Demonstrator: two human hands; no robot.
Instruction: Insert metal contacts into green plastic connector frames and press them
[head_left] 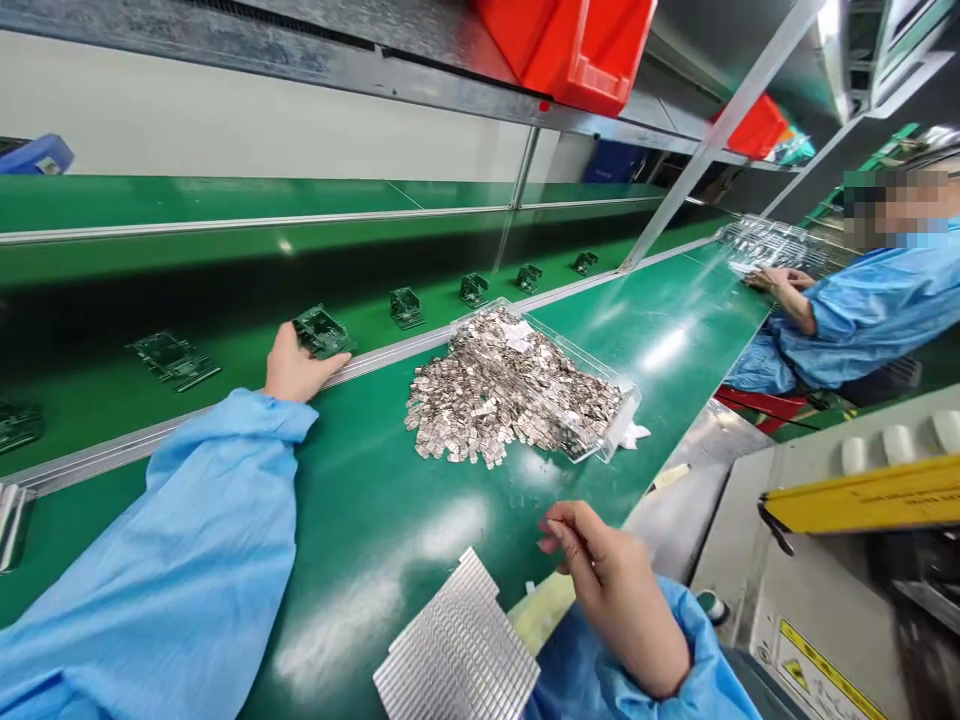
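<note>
My left hand (296, 367) sits against the near edge of a green circuit board (322, 332) on the upper green belt; can't tell if it's gripping or just steadying. My right hand (619, 595) is pinched thumb to forefinger, anything held too small to tell. Light fingertip pressure seems best for thin boards. Between my hands, a clear plastic tray (577, 365) is heaped with small stamped metal pieces (502, 390), dull silver, on the glossy lower green belt (360, 570). A ribbed metal sheet (457, 645) lies near my right hand. More boards (472, 290) line the upper belt. A co-worker's hand (772, 280) rests far right.
</note>
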